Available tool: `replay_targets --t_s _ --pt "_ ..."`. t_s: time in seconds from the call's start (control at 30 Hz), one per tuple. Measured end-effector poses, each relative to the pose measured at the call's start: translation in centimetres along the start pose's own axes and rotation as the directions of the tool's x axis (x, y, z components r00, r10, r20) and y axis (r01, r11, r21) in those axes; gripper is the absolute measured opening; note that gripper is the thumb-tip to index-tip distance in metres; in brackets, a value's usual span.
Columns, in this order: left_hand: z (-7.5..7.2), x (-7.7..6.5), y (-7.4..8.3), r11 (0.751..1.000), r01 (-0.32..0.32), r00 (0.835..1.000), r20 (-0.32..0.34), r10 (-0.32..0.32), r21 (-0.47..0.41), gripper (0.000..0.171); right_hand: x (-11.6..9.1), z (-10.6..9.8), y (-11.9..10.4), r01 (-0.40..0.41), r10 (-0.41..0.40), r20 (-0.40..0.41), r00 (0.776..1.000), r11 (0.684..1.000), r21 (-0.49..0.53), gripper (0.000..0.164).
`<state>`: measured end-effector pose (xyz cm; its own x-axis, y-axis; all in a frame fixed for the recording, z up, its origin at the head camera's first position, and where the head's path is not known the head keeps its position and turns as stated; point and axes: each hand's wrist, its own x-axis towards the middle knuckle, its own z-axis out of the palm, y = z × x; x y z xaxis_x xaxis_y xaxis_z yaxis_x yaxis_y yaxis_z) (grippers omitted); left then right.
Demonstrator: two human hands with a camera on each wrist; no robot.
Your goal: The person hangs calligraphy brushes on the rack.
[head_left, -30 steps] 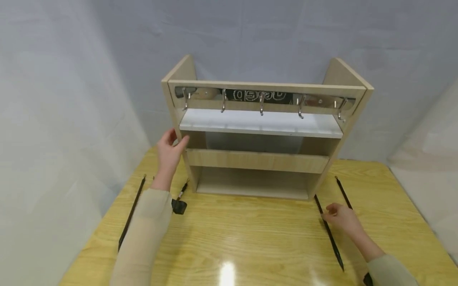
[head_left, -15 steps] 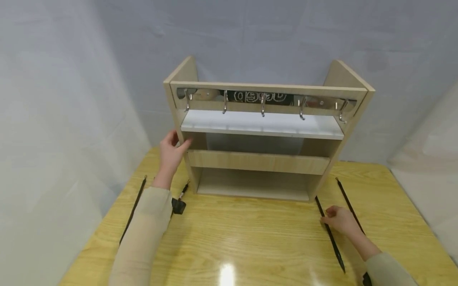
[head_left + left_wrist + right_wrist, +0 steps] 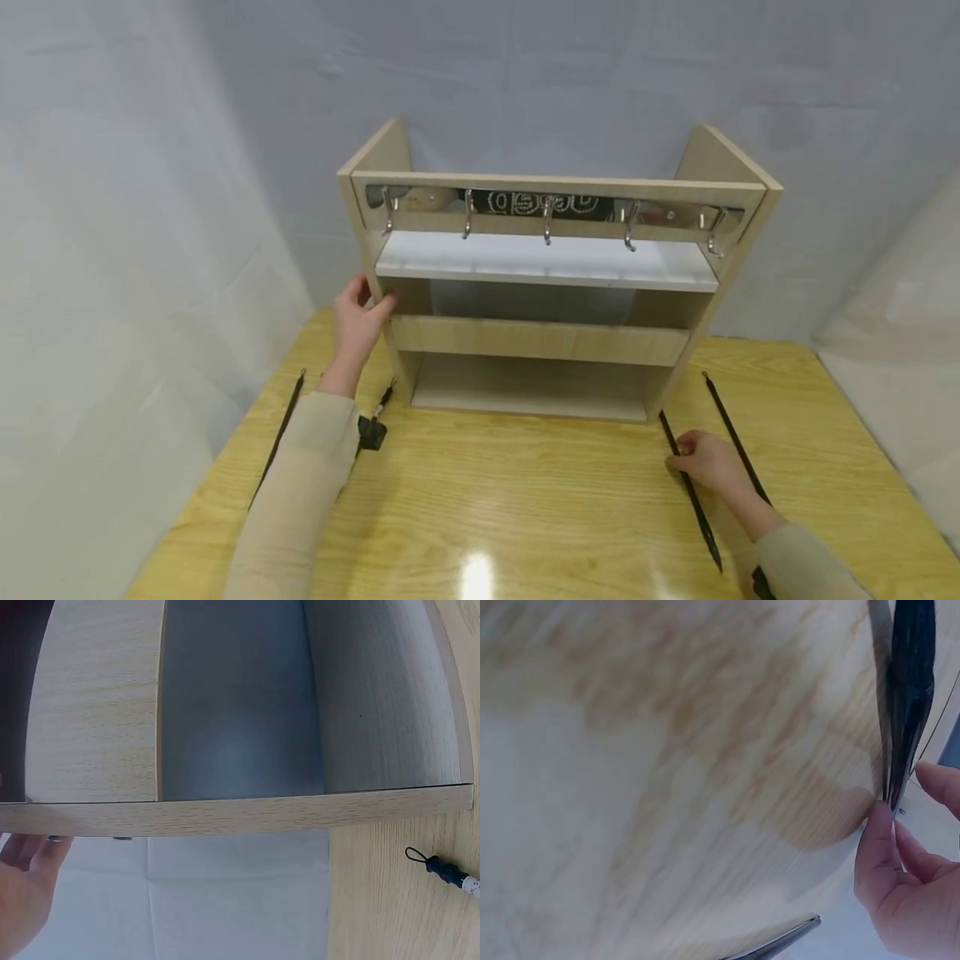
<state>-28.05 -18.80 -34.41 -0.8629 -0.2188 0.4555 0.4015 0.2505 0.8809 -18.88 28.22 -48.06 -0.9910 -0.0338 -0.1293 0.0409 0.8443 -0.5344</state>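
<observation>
In the head view a pale wooden shelf rack [image 3: 540,340] stands on the table, with a metal hook strip across its top front. My left hand [image 3: 356,323] holds the rack's left side panel, thumb on the inner side and fingers outside. In the left wrist view that hand [image 3: 28,889] shows partly at the panel's edge. At lower right, my right hand [image 3: 708,461] is at a long thin black stick-like item [image 3: 701,525] lying on the table. The right wrist view shows thumb and fingers of the right hand [image 3: 911,885] curled about its narrow part [image 3: 909,697].
Another long black item [image 3: 733,429] with a looped end lies to the right. On the left lie a similar one [image 3: 288,412] and a short looped black item [image 3: 372,432], the latter close to the rack. A pale curtain [image 3: 525,75] hangs behind the table [image 3: 480,492].
My left thumb has settled against the panel's inner side. The right hand has shifted slightly left and down over the black item, which has hardly moved. The rack stays in place.
</observation>
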Motion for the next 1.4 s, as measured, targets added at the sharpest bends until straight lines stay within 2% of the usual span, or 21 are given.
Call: replay_targets --t_s 0.13,0.47,0.93,1.03,1.27,1.4 --pt "-0.2 -0.1 -0.2 1.0 -0.018 1.0 0.003 0.018 0.011 0.035 0.2 0.4 0.1 0.015 -0.015 -0.008 1.0 0.998 0.053 0.04" --pt "-0.4 -0.2 -0.3 0.997 -0.019 1.0 0.0 0.019 0.072 0.035 0.3 0.7 0.2 0.018 -0.018 -0.008 1.0 0.998 0.064 0.031" --pt "0.0 -0.2 -0.4 0.998 -0.007 1.0 0.01 0.006 0.064 0.035 -0.2 0.3 0.5 -0.006 0.008 -0.019 1.0 0.994 0.108 0.033" --pt "0.1 -0.2 0.0 0.999 0.008 1.0 0.019 -0.009 0.048 0.034 -0.4 0.1 0.5 -0.018 0.021 -0.027 0.999 0.994 0.11 0.035" --pt "0.4 -1.1 2.6 0.999 0.01 1.0 0.026 -0.011 0.053 0.035 -0.8 -0.9 0.3 -0.007 0.017 -0.076 0.997 0.99 0.141 0.036" --pt "0.4 -1.3 2.7 0.999 -0.003 1.0 0.022 0.002 0.043 0.035 -0.8 -1.7 0.2 0.016 0.003 -0.1 0.995 0.98 0.196 0.037"
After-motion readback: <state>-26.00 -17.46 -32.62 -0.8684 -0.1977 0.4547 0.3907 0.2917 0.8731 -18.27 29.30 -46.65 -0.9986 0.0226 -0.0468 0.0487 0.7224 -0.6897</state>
